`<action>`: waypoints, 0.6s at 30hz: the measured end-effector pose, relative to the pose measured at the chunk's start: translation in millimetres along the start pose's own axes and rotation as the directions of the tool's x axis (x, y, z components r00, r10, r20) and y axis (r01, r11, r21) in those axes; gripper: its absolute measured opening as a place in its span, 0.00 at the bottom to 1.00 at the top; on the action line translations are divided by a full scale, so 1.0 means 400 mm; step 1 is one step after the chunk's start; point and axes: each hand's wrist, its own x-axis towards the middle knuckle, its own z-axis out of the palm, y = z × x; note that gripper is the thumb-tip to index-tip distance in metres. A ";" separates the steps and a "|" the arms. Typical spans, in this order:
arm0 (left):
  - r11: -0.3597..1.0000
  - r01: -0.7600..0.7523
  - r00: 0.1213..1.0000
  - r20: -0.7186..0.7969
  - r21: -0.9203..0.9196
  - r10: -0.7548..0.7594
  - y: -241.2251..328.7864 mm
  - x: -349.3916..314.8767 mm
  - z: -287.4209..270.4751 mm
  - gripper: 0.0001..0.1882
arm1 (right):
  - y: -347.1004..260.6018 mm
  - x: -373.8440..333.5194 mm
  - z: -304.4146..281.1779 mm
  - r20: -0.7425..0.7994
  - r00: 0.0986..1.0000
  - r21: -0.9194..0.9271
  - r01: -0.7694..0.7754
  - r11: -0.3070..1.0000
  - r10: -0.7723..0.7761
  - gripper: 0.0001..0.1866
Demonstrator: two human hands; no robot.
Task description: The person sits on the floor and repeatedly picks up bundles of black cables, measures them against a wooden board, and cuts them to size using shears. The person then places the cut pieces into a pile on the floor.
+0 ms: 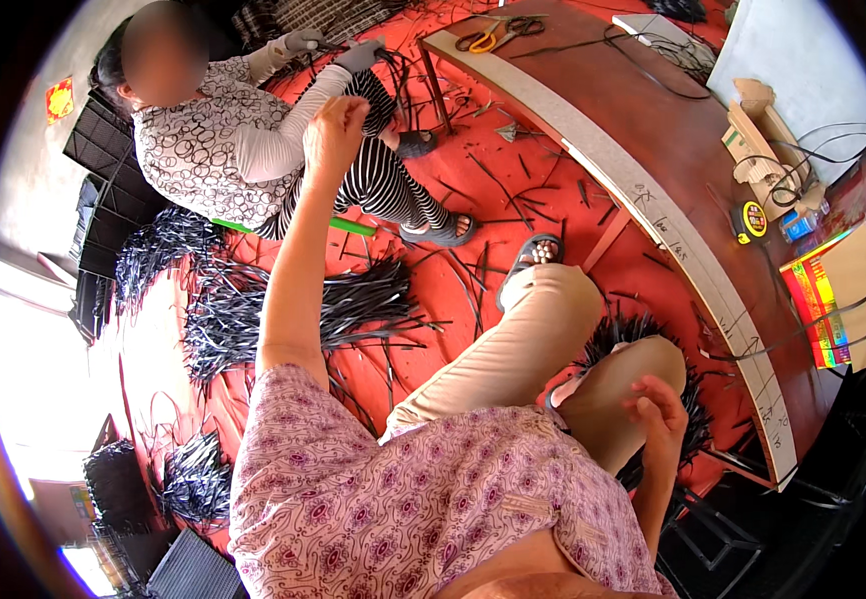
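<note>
On the tabletop (653,120), scissors (483,43) are laid right of the left fingers (346,106), a tape measure (750,222) ahead-right of the right fingers (645,406). Strips (363,302) are heaped behind the left ones.

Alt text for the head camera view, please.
A person in a purple-patterned shirt holds their bare left hand outstretched, the bare right hand near their knee. Bundles of shiny black strips lie on a red floor; a gloved co-worker sits beyond, a long reddish-brown table at right.

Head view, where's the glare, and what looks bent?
In the head view, the window at left is blown out white and the black strips show pale glints; in that same view, the table edge bows, and the corners go black.
</note>
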 end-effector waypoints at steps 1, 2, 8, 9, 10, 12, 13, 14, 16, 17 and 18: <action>0.996 -0.083 0.996 -0.037 0.021 0.084 -0.020 -0.008 0.017 0.08 | -0.004 0.000 -0.007 -0.029 1.000 0.004 -0.004 1.000 0.004 0.16; 0.996 -0.083 0.996 -0.022 0.045 0.084 -0.039 -0.008 0.029 0.10 | -0.001 0.003 -0.013 -0.062 0.998 0.005 0.012 1.000 -0.012 0.16; 0.912 -0.237 0.965 -0.028 0.335 0.261 0.012 0.060 0.064 0.47 | 0.047 0.003 -0.018 -0.263 0.965 0.156 0.032 0.987 0.010 0.14; 0.904 -0.261 0.964 0.044 0.339 0.262 0.011 0.071 0.071 0.51 | 0.056 0.007 -0.013 -0.294 0.956 0.189 0.040 0.981 0.018 0.13; 0.896 -0.285 0.959 0.117 0.342 0.260 0.006 0.085 0.080 0.55 | 0.066 0.010 -0.008 -0.324 0.946 0.222 0.049 0.974 0.026 0.13; 0.857 -0.367 0.930 0.180 0.361 0.322 0.004 0.114 0.094 0.57 | 0.076 0.022 -0.006 -0.325 0.945 0.264 0.058 0.963 0.032 0.12; 0.847 -0.389 0.918 0.223 0.362 0.327 -0.002 0.124 0.099 0.58 | 0.079 0.028 -0.001 -0.323 0.946 0.284 0.061 0.957 0.036 0.12; 0.838 -0.412 0.905 0.268 0.358 0.331 -0.003 0.133 0.106 0.58 | 0.079 0.033 0.005 -0.328 0.943 0.291 0.055 0.955 0.046 0.11; 0.896 -0.350 0.906 0.341 0.274 0.250 -0.014 0.135 0.112 0.60 | 0.076 0.045 0.015 -0.329 0.941 0.304 0.031 0.952 0.075 0.10; 0.910 -0.328 0.910 0.344 0.253 0.232 -0.027 0.132 0.121 0.60 | 0.077 0.047 0.018 -0.330 0.941 0.303 0.030 0.952 0.076 0.10; 0.921 -0.310 0.913 0.345 0.234 0.220 -0.032 0.135 0.126 0.60 | 0.078 0.053 0.021 -0.332 0.940 0.306 0.034 0.951 0.074 0.10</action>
